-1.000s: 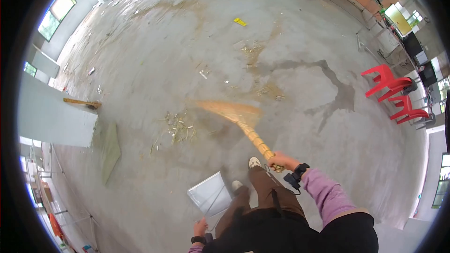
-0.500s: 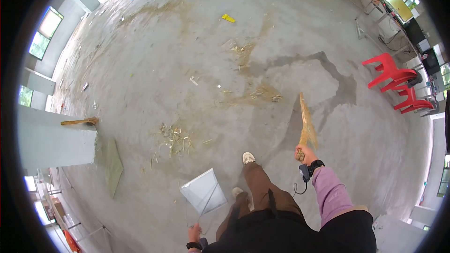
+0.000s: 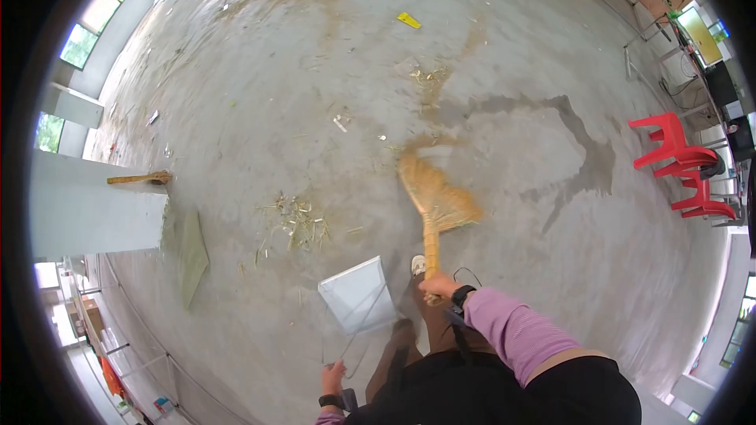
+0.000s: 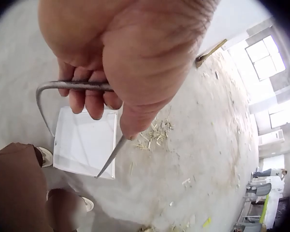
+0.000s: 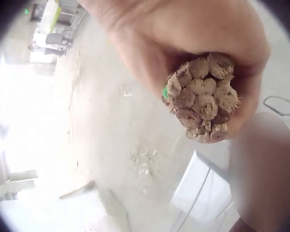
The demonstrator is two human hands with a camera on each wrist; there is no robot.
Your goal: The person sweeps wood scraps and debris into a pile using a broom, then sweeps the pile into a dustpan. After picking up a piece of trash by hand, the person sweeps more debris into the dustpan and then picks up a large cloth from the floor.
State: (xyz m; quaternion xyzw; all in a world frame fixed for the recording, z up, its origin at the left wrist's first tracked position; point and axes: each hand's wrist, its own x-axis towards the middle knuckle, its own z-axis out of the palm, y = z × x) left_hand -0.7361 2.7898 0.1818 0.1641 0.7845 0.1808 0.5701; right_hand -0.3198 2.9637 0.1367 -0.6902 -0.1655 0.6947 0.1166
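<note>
1. Floor (image 3: 236,126): grey, wide, littered with scraps, streaked brown toward the far side.
2. Pillar (image 3: 94,212): pale, at the left edge of the head view, well apart from both hands.
3. Dark patch (image 3: 583,122): irregular and branching, ahead and to the right, beyond the broom.
4. Chairs (image 3: 669,142): red, at the far right, beside a row of tables.
5. Green sheet (image 3: 187,260): just beside the pillar, far to the left of the pan.
6. Broom (image 3: 433,208): straw-coloured, ahead of the right hand (image 3: 442,287). Bristles fanned out and slightly blurred; cannot tell whether all the tips touch the floor. Handle runs back toward the body.
7. Pan (image 3: 358,291): white, square-cornered, ahead of the left hand (image 3: 333,382) and to the left of the right hand, near the feet. Cannot tell whether its base is fully on the floor. A bent wire handle (image 4: 72,85) joins it to the left hand.
8. Straw pile (image 3: 293,222): loose stalks and pale bits, ahead and left of the pan; touched by neither hand, well apart from the bristles.
9. Right hand: closed firmly round the broom near its butt; cut stalk ends show below the fist in the right wrist view.
10. Left hand: fingers bent loosely at the wire, thumb against it, holding the pan by this handle.
11. Yellow piece (image 3: 409,20): far ahead, well beyond the broom.
</note>
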